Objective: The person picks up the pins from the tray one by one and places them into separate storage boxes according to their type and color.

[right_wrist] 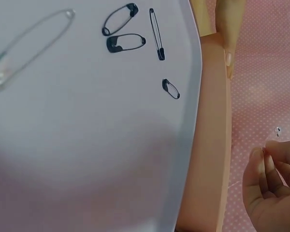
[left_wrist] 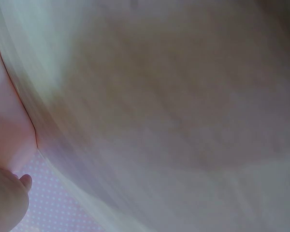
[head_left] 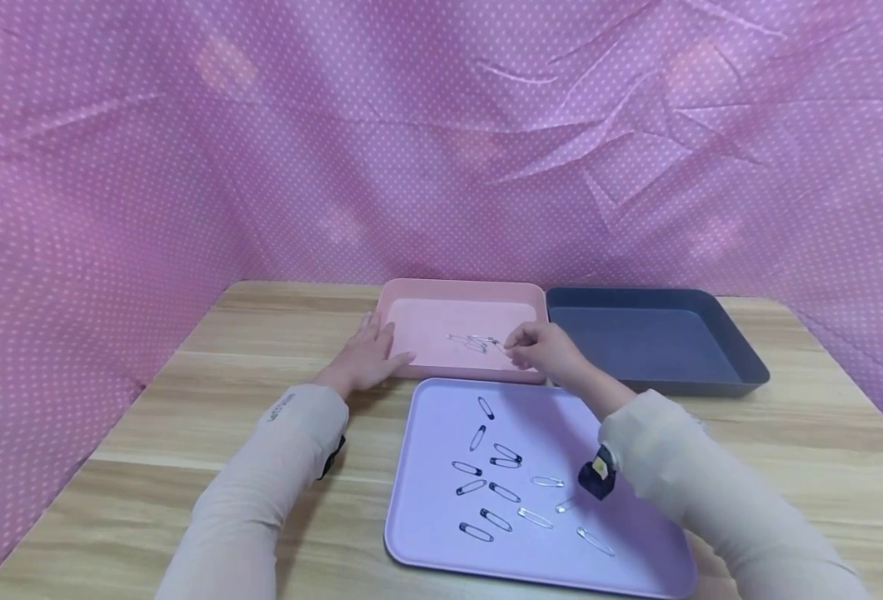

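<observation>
2 hands (head_left: pixel 366 360) at pink tray (head_left: pixel 411 290), silver pins (head_left: pixel 474 341) inside

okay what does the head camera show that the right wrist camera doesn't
Only the head view shows the dark blue tray, the left hand resting on the table by the pink tray, both sleeves, and the silver pins already lying in that tray. Only the right wrist view shows the dark pins up close. Both show the lilac tray and the right hand with fingers pinched together over the pink tray.
</observation>
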A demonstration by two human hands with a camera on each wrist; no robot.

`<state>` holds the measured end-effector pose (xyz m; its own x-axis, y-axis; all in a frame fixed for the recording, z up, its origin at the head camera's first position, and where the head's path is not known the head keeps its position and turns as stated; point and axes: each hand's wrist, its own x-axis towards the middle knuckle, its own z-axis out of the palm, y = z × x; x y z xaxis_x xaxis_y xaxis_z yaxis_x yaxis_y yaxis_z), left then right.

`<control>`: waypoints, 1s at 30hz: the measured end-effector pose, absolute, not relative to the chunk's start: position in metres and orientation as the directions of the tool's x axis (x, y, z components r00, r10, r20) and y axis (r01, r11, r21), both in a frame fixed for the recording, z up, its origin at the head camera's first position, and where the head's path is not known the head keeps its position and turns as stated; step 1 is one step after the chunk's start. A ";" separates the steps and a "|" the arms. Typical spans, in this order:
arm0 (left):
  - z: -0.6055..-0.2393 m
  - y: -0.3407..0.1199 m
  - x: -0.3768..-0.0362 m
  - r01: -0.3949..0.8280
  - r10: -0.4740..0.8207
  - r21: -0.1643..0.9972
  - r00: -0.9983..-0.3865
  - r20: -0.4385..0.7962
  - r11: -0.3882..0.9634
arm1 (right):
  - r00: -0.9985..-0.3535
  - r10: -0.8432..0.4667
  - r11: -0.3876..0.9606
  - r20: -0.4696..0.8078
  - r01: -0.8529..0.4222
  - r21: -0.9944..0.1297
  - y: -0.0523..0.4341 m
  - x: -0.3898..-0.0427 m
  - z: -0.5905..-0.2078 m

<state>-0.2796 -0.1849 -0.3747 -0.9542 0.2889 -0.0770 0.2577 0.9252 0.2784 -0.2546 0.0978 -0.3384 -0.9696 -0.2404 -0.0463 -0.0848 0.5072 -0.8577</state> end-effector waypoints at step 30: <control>-0.379 -0.189 -0.284 0.262 0.295 0.271 -0.951 -0.090 0.926 | -0.980 -0.194 0.592 -0.044 -0.081 -0.802 0.045 -0.309 -0.368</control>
<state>-0.2836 -0.1889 -0.3787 -0.9512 0.2950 -0.0899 0.2616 0.9262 0.2715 -0.3090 0.0450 -0.3676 -0.9800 -0.1942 -0.0440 -0.0814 0.5922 -0.8017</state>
